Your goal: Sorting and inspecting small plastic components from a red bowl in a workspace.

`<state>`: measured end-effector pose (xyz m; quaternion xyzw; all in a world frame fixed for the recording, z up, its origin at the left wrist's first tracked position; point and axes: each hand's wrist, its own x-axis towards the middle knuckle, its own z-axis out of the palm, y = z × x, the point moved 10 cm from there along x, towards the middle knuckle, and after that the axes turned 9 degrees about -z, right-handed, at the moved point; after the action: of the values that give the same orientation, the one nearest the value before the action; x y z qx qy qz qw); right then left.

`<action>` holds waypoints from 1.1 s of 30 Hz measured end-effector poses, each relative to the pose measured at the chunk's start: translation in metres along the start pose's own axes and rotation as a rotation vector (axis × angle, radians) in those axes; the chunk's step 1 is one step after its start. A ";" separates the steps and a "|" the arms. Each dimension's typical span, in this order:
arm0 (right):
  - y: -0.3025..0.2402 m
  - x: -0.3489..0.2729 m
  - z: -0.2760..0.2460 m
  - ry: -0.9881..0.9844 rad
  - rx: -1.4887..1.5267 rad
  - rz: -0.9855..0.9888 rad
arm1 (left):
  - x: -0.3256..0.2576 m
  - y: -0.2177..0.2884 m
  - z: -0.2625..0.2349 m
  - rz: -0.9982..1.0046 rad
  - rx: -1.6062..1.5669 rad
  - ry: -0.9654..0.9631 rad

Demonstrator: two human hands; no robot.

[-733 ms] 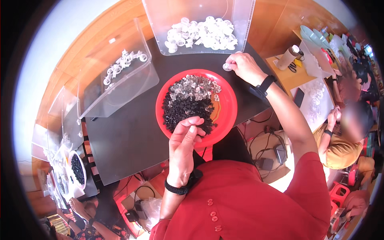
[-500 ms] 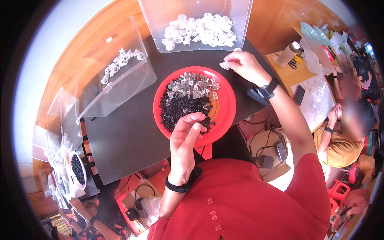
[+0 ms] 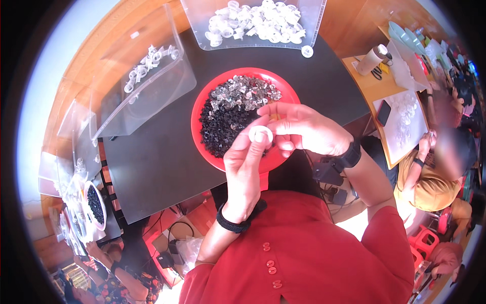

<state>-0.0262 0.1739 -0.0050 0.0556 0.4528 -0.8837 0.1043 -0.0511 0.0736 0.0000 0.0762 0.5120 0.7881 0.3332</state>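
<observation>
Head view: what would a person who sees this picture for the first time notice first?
The red plate in the middle of the black table stands out, with black small parts on its left and clear ones at its top. Just above it, the left hand and right hand meet around a small white ring. At the top edge lies a clear tray of white rings.

red bowl (image 3: pixel 205 109) | black bits (image 3: pixel 220 129) and clear bits (image 3: pixel 240 96) inside | white ring (image 3: pixel 260 135) | black counter (image 3: pixel 152 162) | red sleeve (image 3: pixel 314 253) | clear trays (image 3: pixel 304 20), white rings
</observation>
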 end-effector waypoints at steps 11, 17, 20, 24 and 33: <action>-0.073 -0.015 -0.031 0.382 -1.511 -0.713 | -0.005 0.010 -0.048 -0.010 -0.037 0.184; -0.053 0.008 -0.020 0.303 -1.866 -0.653 | -0.003 0.001 -0.045 -0.055 -0.121 0.107; -0.048 0.011 -0.018 0.292 -1.953 -0.656 | -0.003 0.000 -0.042 -0.069 -0.147 0.074; -0.045 0.008 -0.018 0.268 -1.965 -0.627 | -0.002 -0.001 -0.036 -0.101 -0.124 0.061; -0.050 -0.003 -0.012 0.159 -1.104 -0.519 | -0.001 -0.007 -0.029 -0.158 -0.037 0.068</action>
<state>-0.0349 0.2122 0.0284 -0.0527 0.8488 -0.5085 -0.1349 -0.0605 0.0530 -0.0194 0.0029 0.5128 0.7708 0.3781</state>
